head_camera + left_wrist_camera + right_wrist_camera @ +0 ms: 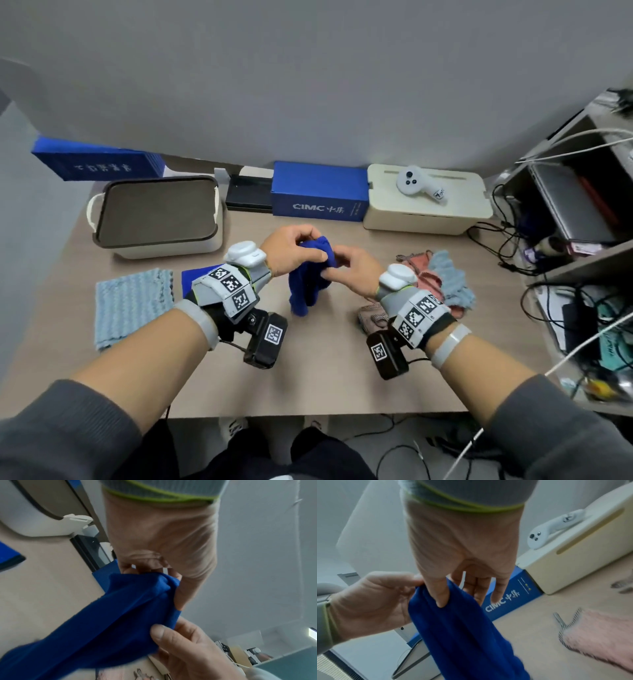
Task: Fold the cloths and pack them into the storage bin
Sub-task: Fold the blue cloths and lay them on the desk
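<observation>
A dark blue cloth (310,277) (106,620) (462,632) hangs bunched above the table's middle, its lower end near the tabletop. My left hand (291,251) (163,555) grips its top edge with curled fingers. My right hand (349,270) (465,555) pinches the same top edge just to the right, thumb on the fabric. The cream storage bin (102,219), with a dark rim, stands at the back left. A folded light blue cloth (132,305) lies flat at the left. A folded blue cloth (193,275) shows partly behind my left wrist.
A heap of pink and pale blue cloths (442,277) lies right of my right hand, with a beige one (371,317) under that wrist. Blue boxes (318,193), a cream box (428,212) bearing a white controller (416,183), and a cable-strewn shelf (582,219) line the back and right.
</observation>
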Demonstrator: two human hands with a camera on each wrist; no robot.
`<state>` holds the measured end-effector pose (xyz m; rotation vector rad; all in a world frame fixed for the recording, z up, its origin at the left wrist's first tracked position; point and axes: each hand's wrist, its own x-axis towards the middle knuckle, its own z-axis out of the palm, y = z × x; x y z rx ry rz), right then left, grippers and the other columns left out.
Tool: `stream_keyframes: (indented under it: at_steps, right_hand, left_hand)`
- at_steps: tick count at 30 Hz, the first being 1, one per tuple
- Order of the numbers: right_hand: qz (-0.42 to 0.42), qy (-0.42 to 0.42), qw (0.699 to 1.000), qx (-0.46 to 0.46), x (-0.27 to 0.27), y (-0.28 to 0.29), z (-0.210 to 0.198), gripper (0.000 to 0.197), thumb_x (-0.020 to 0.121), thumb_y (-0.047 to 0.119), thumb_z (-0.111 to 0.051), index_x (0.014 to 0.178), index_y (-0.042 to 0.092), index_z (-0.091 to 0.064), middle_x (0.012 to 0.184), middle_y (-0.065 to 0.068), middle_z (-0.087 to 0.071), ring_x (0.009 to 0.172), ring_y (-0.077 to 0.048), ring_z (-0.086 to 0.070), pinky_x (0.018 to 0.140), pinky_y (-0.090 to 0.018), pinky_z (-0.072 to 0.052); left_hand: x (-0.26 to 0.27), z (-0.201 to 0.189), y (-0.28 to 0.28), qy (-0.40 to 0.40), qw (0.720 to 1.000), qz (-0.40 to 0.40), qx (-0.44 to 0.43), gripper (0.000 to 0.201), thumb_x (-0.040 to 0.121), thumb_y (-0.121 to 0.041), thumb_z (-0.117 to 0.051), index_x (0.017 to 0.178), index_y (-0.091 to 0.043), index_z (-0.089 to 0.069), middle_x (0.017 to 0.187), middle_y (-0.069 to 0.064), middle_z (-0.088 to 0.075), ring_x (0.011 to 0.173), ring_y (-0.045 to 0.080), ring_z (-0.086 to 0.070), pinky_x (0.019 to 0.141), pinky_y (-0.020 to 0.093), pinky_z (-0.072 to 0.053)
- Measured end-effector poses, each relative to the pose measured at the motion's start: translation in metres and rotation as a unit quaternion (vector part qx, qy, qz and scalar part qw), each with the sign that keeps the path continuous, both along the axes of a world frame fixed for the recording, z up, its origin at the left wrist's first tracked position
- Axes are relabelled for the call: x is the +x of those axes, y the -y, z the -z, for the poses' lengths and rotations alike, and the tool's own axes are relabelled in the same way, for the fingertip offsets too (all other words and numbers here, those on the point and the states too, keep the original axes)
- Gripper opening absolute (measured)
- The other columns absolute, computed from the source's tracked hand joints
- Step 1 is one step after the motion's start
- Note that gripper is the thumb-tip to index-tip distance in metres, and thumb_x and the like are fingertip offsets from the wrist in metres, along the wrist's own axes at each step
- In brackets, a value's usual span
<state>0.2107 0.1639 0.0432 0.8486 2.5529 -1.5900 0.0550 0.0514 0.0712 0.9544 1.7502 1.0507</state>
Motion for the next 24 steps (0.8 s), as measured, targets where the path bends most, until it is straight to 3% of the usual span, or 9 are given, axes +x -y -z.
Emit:
stream_keyframes:
  at_steps: [3,6,8,10,14,16,20,22,24]
  right_hand:
    - [0.04,0.004,0.999,0.026,0.0,-0.01,-0.013,0.009,0.078,0.019,-0.073,0.077,0.021,-0.064,0.065,0.004,-0.056,0.061,-0.012,-0.047,0.062,-0.03,-0.039]
    - [0.024,0.044,0.996,0.074,0.006,-0.016,-0.027,0.009,0.078,0.015,-0.072,0.075,0.019,-0.065,0.059,0.007,-0.05,0.055,-0.01,-0.041,0.054,-0.021,-0.033]
    - [0.029,0.087,0.987,0.134,0.009,-0.021,-0.034,0.021,0.078,0.017,-0.068,0.061,0.022,-0.057,0.052,0.009,-0.047,0.051,-0.008,-0.038,0.048,-0.016,-0.032]
    - [0.047,0.122,0.977,0.169,0.015,-0.029,-0.033,0.028,0.077,0.019,-0.065,0.053,0.02,-0.05,0.047,0.008,-0.046,0.05,-0.009,-0.038,0.047,-0.017,-0.033]
    - [0.061,0.153,0.975,0.147,0.032,-0.039,-0.027,0.018,0.076,0.021,-0.067,0.062,0.024,-0.057,0.057,0.009,-0.057,0.055,-0.01,-0.048,0.052,-0.019,-0.035]
    - [0.061,0.148,0.977,0.142,0.038,-0.041,-0.025,0.018,0.076,0.019,-0.068,0.064,0.027,-0.057,0.06,0.009,-0.056,0.058,-0.012,-0.047,0.054,-0.023,-0.036]
    - [0.08,0.125,0.97,0.194,0.042,-0.046,-0.024,0.011,0.078,0.02,-0.066,0.07,0.025,-0.06,0.063,0.009,-0.058,0.059,-0.009,-0.049,0.054,-0.018,-0.035]
    - [0.105,0.09,0.967,0.212,0.044,-0.05,-0.025,0.007,0.077,0.022,-0.068,0.075,0.021,-0.061,0.066,0.007,-0.061,0.06,-0.01,-0.053,0.056,-0.019,-0.037]
    - [0.107,0.059,0.971,0.206,0.048,-0.054,-0.026,0.013,0.074,0.021,-0.07,0.075,0.018,-0.057,0.064,0.006,-0.06,0.058,-0.014,-0.05,0.058,-0.027,-0.038]
  left_hand:
    - [-0.021,-0.009,0.006,-0.1,0.995,-0.003,0.001,0.015,0.067,-0.026,-0.078,0.073,-0.025,-0.065,0.065,-0.007,-0.063,0.057,0.001,-0.052,0.062,0.026,-0.045]
    - [-0.038,-0.016,0.013,-0.189,0.982,0.012,-0.023,0.018,0.069,-0.024,-0.084,0.074,-0.023,-0.066,0.066,-0.011,-0.062,0.056,-0.002,-0.053,0.056,0.014,-0.04]
    - [-0.044,-0.02,0.014,-0.217,0.975,0.017,-0.043,0.018,0.068,-0.03,-0.085,0.072,-0.025,-0.067,0.069,-0.012,-0.063,0.062,0.004,-0.055,0.06,0.02,-0.043]
    - [-0.049,-0.019,0.012,-0.202,0.978,0.017,-0.053,0.018,0.068,-0.029,-0.085,0.07,-0.026,-0.068,0.068,-0.009,-0.064,0.064,0.012,-0.058,0.065,0.028,-0.049]
    - [-0.057,-0.019,0.014,-0.159,0.986,0.03,-0.05,0.015,0.069,-0.019,-0.084,0.068,-0.027,-0.071,0.074,0.001,-0.072,0.074,0.028,-0.069,0.078,0.045,-0.059]
    - [-0.057,-0.019,0.014,-0.136,0.989,0.036,-0.045,0.015,0.072,-0.015,-0.083,0.071,-0.026,-0.072,0.076,-0.002,-0.072,0.073,0.019,-0.068,0.077,0.039,-0.059]
    - [-0.051,-0.019,0.014,-0.059,0.996,0.042,-0.052,0.015,0.073,-0.011,-0.082,0.076,-0.022,-0.073,0.064,-0.015,-0.068,0.059,-0.003,-0.06,0.056,0.012,-0.046]
    - [-0.054,-0.018,0.017,-0.038,0.997,0.03,-0.055,0.015,0.071,-0.01,-0.083,0.079,-0.019,-0.074,0.065,-0.014,-0.067,0.06,0.001,-0.059,0.057,0.014,-0.045]
    - [-0.059,-0.018,0.02,-0.006,0.998,0.012,-0.054,0.015,0.071,-0.009,-0.083,0.082,-0.016,-0.076,0.077,0.0,-0.069,0.071,0.013,-0.06,0.068,0.026,-0.049]
